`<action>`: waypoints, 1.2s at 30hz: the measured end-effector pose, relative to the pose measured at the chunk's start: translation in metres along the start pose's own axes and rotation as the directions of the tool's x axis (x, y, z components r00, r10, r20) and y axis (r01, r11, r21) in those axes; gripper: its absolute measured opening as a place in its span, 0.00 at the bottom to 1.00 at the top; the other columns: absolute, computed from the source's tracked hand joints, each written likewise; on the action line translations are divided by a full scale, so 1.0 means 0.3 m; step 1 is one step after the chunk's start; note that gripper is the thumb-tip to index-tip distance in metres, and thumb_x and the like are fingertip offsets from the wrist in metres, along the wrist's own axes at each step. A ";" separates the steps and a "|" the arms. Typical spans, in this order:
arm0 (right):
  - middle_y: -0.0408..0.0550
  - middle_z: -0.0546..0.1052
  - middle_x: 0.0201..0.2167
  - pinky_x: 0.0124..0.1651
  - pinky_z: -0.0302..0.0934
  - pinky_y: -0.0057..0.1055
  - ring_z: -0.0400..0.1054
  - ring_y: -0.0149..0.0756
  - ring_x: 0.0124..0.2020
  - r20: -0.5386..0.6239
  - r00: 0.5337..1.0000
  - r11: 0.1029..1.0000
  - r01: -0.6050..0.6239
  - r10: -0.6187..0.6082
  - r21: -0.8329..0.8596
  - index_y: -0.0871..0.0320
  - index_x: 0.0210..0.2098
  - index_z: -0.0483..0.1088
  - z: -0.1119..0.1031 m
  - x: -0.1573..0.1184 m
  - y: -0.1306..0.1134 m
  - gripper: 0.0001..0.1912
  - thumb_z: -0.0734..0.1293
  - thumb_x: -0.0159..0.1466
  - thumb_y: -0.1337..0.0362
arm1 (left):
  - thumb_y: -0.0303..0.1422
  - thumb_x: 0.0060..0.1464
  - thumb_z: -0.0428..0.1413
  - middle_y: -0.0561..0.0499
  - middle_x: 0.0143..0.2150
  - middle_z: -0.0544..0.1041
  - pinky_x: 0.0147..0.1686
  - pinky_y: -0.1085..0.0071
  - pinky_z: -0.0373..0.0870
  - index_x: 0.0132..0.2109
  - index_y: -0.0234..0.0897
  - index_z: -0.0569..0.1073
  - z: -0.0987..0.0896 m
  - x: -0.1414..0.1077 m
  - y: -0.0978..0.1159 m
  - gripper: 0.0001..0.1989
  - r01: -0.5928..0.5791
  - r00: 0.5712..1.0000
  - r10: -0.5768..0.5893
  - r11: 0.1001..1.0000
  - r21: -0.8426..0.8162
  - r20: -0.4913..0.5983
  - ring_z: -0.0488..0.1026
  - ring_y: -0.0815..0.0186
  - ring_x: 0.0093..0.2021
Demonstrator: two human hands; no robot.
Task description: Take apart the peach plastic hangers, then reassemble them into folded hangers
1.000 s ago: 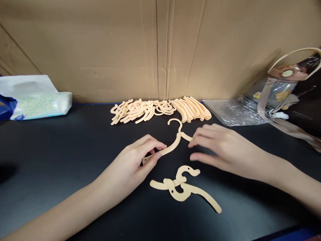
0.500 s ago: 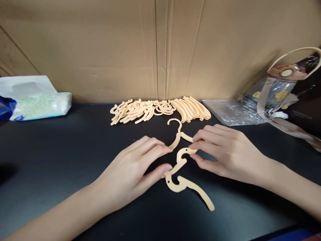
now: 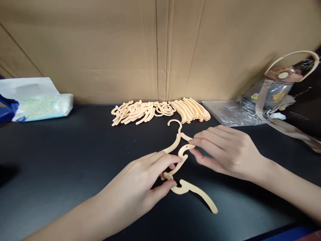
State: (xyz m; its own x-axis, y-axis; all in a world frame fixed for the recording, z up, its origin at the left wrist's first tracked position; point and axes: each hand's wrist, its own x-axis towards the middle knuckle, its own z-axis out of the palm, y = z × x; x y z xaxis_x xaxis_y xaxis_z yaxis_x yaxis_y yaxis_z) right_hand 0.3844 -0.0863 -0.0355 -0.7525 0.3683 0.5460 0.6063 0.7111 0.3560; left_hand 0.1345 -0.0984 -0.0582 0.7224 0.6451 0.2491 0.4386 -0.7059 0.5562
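Lower piece (image 3: pixel 194 188) diagonal, long end (image 3: pixel 212 206) down-right

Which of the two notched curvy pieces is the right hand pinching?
The farther flat, pale beige, notched piece: the right hand pinches its holed end. The nearer notched piece lies apart from that hand.

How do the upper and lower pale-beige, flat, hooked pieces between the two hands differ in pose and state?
The upper pale-beige flat hooked piece slants down to picture left; the lower pale-beige flat hooked piece stretches down to picture right. The upper piece's tip is at the right hand's fingers; the lower piece lies apart from them. The upper piece shows a hole; the lower piece shows none. Both are curved.
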 end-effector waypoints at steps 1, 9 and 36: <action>0.49 0.79 0.29 0.31 0.60 0.33 0.71 0.35 0.29 0.001 0.999 0.996 -0.047 0.048 0.070 0.63 0.34 0.73 0.004 -0.003 0.004 0.06 0.66 0.66 0.68 | 0.24 0.60 0.57 0.58 0.44 0.74 0.37 0.79 0.67 0.56 0.47 0.65 -0.001 0.000 0.002 0.21 0.002 1.000 -0.002 1.000 0.013 0.001 0.72 0.72 0.39; 0.44 0.77 0.32 0.38 0.65 0.25 0.71 0.27 0.33 0.178 0.946 0.701 -0.320 0.270 0.637 0.59 0.36 0.74 0.010 -0.009 0.052 0.03 0.70 0.65 0.66 | 0.36 0.63 0.56 0.61 0.43 0.74 0.34 0.77 0.69 0.63 0.54 0.55 -0.002 -0.008 0.001 0.26 0.130 0.992 -0.130 0.991 -0.036 -0.001 0.71 0.73 0.32; 0.57 0.82 0.42 0.44 0.73 0.34 0.77 0.40 0.45 -0.215 0.964 0.954 0.206 -0.159 0.219 0.70 0.45 0.74 0.007 -0.027 -0.076 0.15 0.56 0.71 0.73 | 0.43 0.67 0.50 0.58 0.26 0.66 0.24 0.74 0.56 0.30 0.40 0.61 -0.011 -0.003 0.021 0.18 0.010 0.997 0.000 0.993 0.118 -0.084 0.64 0.71 0.25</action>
State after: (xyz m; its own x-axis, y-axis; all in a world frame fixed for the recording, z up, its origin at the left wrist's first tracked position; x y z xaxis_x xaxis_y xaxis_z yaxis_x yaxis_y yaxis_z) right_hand 0.3761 -0.1044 -0.0497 -0.7660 0.1134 0.6328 0.3671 0.8852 0.2858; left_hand 0.1349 -0.1024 -0.0522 0.6753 0.6672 0.3145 0.5055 -0.7291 0.4614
